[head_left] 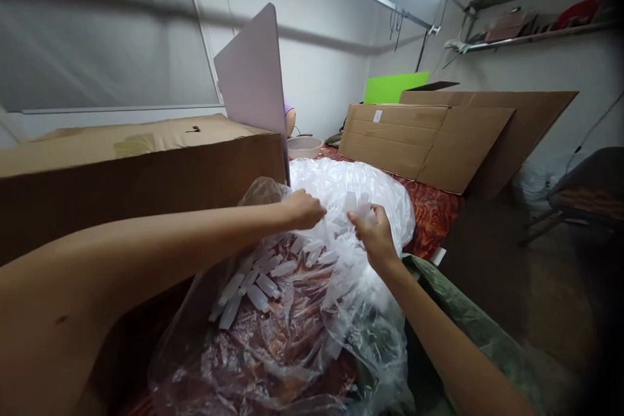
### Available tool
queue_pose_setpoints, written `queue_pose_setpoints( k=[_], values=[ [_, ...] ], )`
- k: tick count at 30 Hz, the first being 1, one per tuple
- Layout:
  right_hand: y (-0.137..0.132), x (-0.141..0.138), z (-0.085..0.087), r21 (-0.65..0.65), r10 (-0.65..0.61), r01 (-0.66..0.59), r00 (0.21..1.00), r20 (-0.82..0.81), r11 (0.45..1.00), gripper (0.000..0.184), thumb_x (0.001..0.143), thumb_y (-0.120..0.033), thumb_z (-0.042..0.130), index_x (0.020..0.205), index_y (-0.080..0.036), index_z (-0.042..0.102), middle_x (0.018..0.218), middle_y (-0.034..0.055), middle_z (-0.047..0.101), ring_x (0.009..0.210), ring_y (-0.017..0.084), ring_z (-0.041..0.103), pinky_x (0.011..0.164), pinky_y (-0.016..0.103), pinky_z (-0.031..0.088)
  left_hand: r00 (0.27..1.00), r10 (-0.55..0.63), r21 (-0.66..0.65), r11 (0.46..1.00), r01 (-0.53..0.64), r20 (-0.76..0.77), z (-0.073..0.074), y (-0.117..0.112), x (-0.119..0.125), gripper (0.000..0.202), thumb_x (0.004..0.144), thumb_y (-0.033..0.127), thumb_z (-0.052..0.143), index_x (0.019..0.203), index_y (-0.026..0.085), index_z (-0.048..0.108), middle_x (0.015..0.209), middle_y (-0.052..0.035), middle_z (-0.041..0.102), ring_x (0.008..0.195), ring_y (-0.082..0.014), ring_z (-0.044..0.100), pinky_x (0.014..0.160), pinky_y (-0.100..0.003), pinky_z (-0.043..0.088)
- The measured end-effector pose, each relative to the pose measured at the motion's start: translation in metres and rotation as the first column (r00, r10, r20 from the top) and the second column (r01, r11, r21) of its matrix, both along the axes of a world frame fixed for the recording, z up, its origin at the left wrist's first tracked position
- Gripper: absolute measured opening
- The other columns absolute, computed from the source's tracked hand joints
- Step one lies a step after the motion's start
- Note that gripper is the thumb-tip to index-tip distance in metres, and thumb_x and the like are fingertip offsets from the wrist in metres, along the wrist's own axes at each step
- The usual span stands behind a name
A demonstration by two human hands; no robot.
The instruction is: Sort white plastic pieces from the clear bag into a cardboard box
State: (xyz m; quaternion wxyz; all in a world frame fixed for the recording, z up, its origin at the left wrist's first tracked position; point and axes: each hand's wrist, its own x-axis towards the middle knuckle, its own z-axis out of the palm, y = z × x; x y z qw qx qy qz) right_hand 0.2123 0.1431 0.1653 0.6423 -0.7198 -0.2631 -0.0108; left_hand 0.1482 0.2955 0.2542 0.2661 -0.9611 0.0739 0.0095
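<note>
My left hand (305, 209) is closed in a fist, pinching the film of a clear plastic bag (287, 338) near its far side. Just to the right, my right hand (376, 234) grips a few small translucent white plastic bottles (358, 203) between thumb and fingers, their ends pointing up. More of these slim bottles (257, 298) lie loose inside the bag, below my left forearm. Behind both hands rests a large, full white plastic sack (361, 175). Its contents are blurred by the film.
A big cardboard box (146, 149) stands at the left, with an upright pale panel (253, 65) beside it. Folded cardboard sheets (404, 140) lean at the back right, near a round basket (305, 146). A green sheet (468, 318) lies at the right; a chair (589, 188) stands beyond.
</note>
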Motion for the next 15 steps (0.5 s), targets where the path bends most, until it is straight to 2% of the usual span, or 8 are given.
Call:
queue_pose_setpoints(
  k=[2,4,7,9,11,13,15],
  values=[
    [-0.002,-0.038,0.007,-0.052,0.185,-0.182,0.979,0.084,0.982,0.044,0.081,-0.047,0.064,0.113,-0.022,0.048,0.094,0.0005,0.063,0.072,0.017,0.061,0.061,0.027,0.051,0.995,0.051,-0.047,0.998,-0.047,0.080,0.022,0.003,0.009,0.028,0.088,0.022,0.047,0.103,0.017,0.070,0.089,-0.0153,0.072,0.083,-0.0293,0.069,0.066,-0.035,0.046],
    [0.008,-0.070,0.002,-0.182,0.345,-0.318,0.928,0.141,0.930,0.040,0.076,-0.036,0.069,0.109,-0.024,0.052,0.096,0.0005,0.064,0.080,0.020,0.063,0.069,0.030,0.053,0.981,0.074,-0.088,0.994,-0.059,0.180,0.045,0.000,0.017,0.031,0.090,0.021,0.042,0.105,0.015,0.069,0.093,-0.0175,0.070,0.087,-0.0302,0.068,0.065,-0.035,0.046],
    [0.040,-0.087,-0.019,-0.362,0.425,-0.351,0.892,0.150,0.864,0.047,0.073,-0.025,0.074,0.115,-0.021,0.054,0.110,0.0060,0.063,0.100,0.025,0.061,0.089,0.038,0.051,0.943,0.085,-0.123,0.991,-0.047,0.322,0.084,-0.008,0.025,0.035,0.089,0.016,0.037,0.110,0.013,0.066,0.096,-0.0183,0.068,0.089,-0.0299,0.067,0.066,-0.035,0.046],
    [0.063,-0.073,-0.030,-0.451,0.397,-0.300,0.908,0.136,0.841,0.050,0.077,-0.029,0.076,0.120,-0.017,0.054,0.122,0.0103,0.058,0.111,0.027,0.057,0.095,0.044,0.049,0.912,0.088,-0.125,0.991,-0.040,0.402,0.112,-0.013,0.026,0.037,0.089,0.014,0.037,0.114,0.014,0.064,0.098,-0.0173,0.068,0.090,-0.0294,0.065,0.067,-0.036,0.047],
    [0.077,-0.043,-0.031,-0.538,0.321,-0.200,0.937,0.139,0.819,0.044,0.084,-0.034,0.072,0.120,-0.014,0.056,0.125,0.0114,0.056,0.114,0.027,0.056,0.096,0.048,0.048,0.875,0.081,-0.103,0.994,-0.036,0.478,0.140,-0.012,0.024,0.038,0.089,0.013,0.036,0.117,0.016,0.062,0.102,-0.0156,0.067,0.092,-0.0281,0.064,0.070,-0.037,0.048],
    [0.078,-0.006,-0.018,-0.604,0.204,-0.058,0.963,0.176,0.795,0.033,0.089,-0.033,0.067,0.116,-0.015,0.059,0.121,0.0097,0.058,0.110,0.026,0.058,0.094,0.048,0.050,0.839,0.073,-0.073,0.997,-0.040,0.539,0.166,-0.006,0.019,0.039,0.089,0.011,0.038,0.119,0.017,0.062,0.107,-0.0141,0.066,0.097,-0.0273,0.061,0.075,-0.039,0.049],
    [0.067,0.031,0.002,-0.627,0.072,0.106,0.965,0.252,0.772,0.028,0.091,-0.032,0.064,0.113,-0.015,0.060,0.116,0.0080,0.060,0.104,0.023,0.060,0.090,0.045,0.052,0.814,0.089,-0.055,0.996,-0.070,0.574,0.188,0.005,0.013,0.040,0.087,0.008,0.041,0.121,0.016,0.062,0.111,-0.0147,0.065,0.102,-0.0296,0.059,0.080,-0.042,0.049]
  ],
)
